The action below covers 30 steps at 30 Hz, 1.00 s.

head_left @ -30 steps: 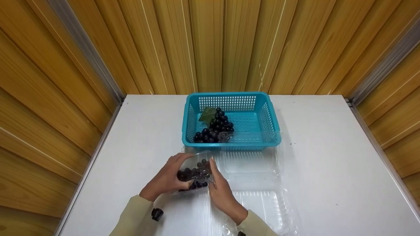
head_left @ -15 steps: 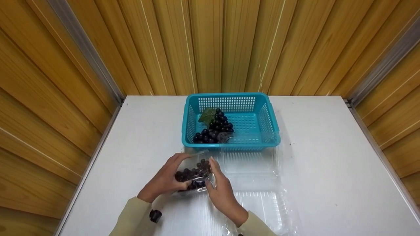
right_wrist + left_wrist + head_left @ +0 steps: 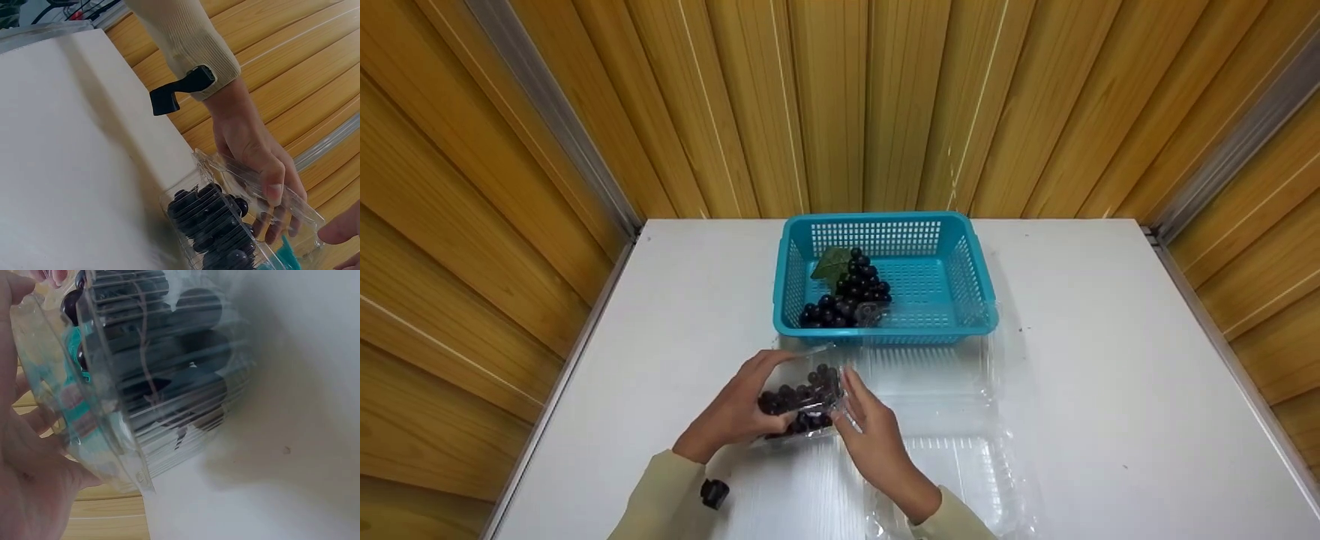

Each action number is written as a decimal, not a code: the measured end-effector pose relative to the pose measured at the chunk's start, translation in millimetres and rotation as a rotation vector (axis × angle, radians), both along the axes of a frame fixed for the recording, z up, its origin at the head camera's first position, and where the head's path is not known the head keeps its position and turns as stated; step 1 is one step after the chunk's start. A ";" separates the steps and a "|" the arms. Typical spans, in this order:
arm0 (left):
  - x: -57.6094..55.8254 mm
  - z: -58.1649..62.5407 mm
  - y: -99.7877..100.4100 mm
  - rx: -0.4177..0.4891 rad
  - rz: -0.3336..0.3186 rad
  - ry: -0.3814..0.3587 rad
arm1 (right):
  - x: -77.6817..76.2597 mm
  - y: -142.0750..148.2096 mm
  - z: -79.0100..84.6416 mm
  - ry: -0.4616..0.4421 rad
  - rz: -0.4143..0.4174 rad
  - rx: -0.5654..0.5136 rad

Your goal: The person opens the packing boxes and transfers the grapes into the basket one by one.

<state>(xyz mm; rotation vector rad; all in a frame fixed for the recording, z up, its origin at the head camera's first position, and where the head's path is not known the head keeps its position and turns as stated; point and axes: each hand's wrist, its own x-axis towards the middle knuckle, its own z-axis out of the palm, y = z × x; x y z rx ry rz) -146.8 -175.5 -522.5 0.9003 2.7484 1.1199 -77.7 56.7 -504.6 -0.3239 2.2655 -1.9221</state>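
Note:
A clear plastic clamshell box (image 3: pixel 802 367) with dark grapes (image 3: pixel 211 225) inside is tilted above the white table, its lid partly raised. My left hand (image 3: pixel 731 412) grips its left end, thumb on the near side and fingers over the far side. At the box's right end, my right hand (image 3: pixel 877 442) pinches the edge near the corner. In the right wrist view, a right fingertip (image 3: pixel 340 228) touches the lid's corner. The left wrist view shows the box's ribbed wall (image 3: pixel 180 433), with a stem among the grapes behind it.
A teal basket (image 3: pixel 982 296) at the back holds a bunch of dark grapes (image 3: pixel 855 289) with a green leaf (image 3: pixel 831 264). Another clear clamshell (image 3: pixel 952 480) lies open on the table (image 3: pixel 1110 390) at right, its lid (image 3: pixel 930 367) overlapping the basket's front. Wood-patterned walls (image 3: pixel 832 112) enclose the table.
My right hand's fingers and thumb have shifted along the box's right end, the wrist turning a little. The left hand keeps its grip, and the box barely moves.

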 end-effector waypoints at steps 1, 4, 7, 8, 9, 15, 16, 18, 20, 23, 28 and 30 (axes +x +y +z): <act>0.1 0.0 0.6 0.002 -0.003 -0.001 | 0.3 0.1 0.2 -0.017 0.017 -0.010; 0.6 0.3 2.4 -0.009 -0.012 0.000 | 0.4 0.3 -0.9 -0.066 0.058 -0.012; 1.1 1.6 3.2 -0.021 -0.012 -0.013 | -0.3 0.5 -2.8 -0.095 0.074 -0.010; 1.2 2.1 3.2 -0.023 -0.010 -0.021 | -0.5 0.5 -3.8 -0.100 0.075 -0.006; 1.3 2.6 2.9 -0.026 -0.007 -0.030 | -0.7 0.6 -4.7 -0.103 0.075 -0.002; 0.6 4.6 1.9 -0.029 -0.019 -0.060 | -0.7 0.5 -9.6 -0.095 0.087 0.029; 0.4 5.0 2.1 -0.032 -0.021 -0.062 | -0.7 0.6 -10.1 -0.094 0.090 0.032; 0.3 6.3 2.7 -0.042 -0.022 -0.072 | -0.7 0.8 -11.0 -0.095 0.094 0.044; 0.3 8.6 3.7 -0.059 -0.020 -0.085 | -0.8 1.4 -11.3 -0.105 0.097 0.057; -0.3 13.5 4.8 -0.062 -0.013 -0.114 | -1.4 1.8 -11.1 -0.130 0.106 0.085; -2.4 18.9 5.5 -0.067 -0.025 -0.134 | -2.5 1.5 -12.4 -0.131 0.117 0.117; -3.0 18.8 5.4 -0.076 -0.039 -0.124 | -2.7 1.0 -13.0 -0.120 0.117 0.119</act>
